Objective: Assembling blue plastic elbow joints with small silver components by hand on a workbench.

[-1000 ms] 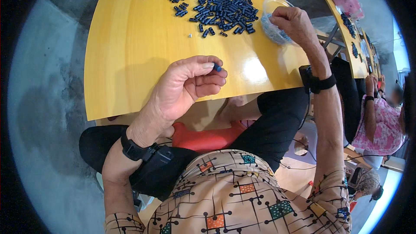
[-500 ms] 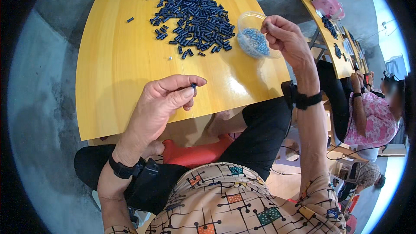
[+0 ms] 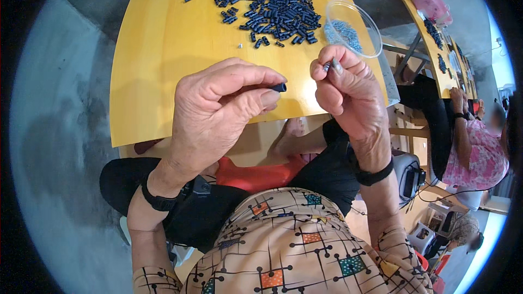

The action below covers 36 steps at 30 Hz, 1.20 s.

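Between the thumb and fingers of my left hand (image 3: 215, 100) is a short black plastic tube (image 3: 279, 87), its open end pointing right. My right hand (image 3: 357, 95) pinches a small ridged metal piece (image 3: 327, 67); whether it is a screw or a spring I cannot tell. The two hands are close together but apart, above the table's near edge. Just beyond my right hand stands a clear round plastic tub (image 3: 372, 24) holding many small silvery metal parts (image 3: 344, 35).
A large heap of black tubes (image 3: 272, 8) covers the far middle of the yellow table (image 3: 158, 65). One small metal bit (image 3: 239, 46) lies before it. At right, a person in a pink patterned top (image 3: 474, 155) sits at another table, where a pink basket (image 3: 433, 6) stands.
My right hand has come away from the tub, down and toward my left hand. My left hand has risen and moved right, with more of the black tube showing.
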Available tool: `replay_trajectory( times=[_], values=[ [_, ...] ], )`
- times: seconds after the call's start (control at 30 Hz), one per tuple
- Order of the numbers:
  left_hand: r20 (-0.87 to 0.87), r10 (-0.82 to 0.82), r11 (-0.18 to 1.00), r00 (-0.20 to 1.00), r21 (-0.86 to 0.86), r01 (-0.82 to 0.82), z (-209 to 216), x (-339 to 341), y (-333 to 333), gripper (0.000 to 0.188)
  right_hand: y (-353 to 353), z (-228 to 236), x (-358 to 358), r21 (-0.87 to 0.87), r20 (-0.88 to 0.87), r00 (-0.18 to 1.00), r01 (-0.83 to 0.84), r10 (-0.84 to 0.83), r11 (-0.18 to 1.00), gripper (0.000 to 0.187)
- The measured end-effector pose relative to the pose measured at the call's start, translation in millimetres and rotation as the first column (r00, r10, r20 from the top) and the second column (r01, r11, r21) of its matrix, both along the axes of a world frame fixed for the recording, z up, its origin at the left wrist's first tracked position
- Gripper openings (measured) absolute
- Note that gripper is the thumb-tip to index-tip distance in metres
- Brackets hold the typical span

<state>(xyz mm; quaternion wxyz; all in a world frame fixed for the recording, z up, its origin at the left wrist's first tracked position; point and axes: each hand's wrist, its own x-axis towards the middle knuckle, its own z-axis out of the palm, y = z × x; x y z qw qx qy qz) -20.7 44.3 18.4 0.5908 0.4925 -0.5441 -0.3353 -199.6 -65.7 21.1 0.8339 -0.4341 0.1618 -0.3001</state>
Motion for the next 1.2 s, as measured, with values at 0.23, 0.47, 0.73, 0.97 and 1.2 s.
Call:
replay_trajectory(
  times=[0.23,0.47,0.73,0.97,1.2],
  values=[
    [-0.064,-0.013,0.999,0.998,-0.034,0.011,2,3,10,0.012,26,-2,15,-0.152,-0.073,0.993,0.084,-0.096,0.985,0.014],
    [-0.047,0.008,1.000,0.999,0.000,-0.008,0,7,17,0.012,39,-7,24,-0.142,-0.053,0.991,0.113,-0.121,0.983,0.014],
    [-0.038,0.027,0.999,0.999,0.036,-0.025,-2,11,16,0.012,45,-3,26,-0.143,-0.123,0.977,0.158,-0.176,0.977,0.015],
    [0.016,0.014,1.000,1.000,0.015,-0.015,-6,12,14,0.012,46,-3,29,-0.219,-0.187,0.958,0.174,-0.217,0.960,0.017],
    [0.089,-0.006,1.000,0.996,-0.021,0.008,-11,13,14,0.013,49,-6,33,-0.251,-0.217,0.973,0.018,-0.074,0.968,0.021]
  ],
)
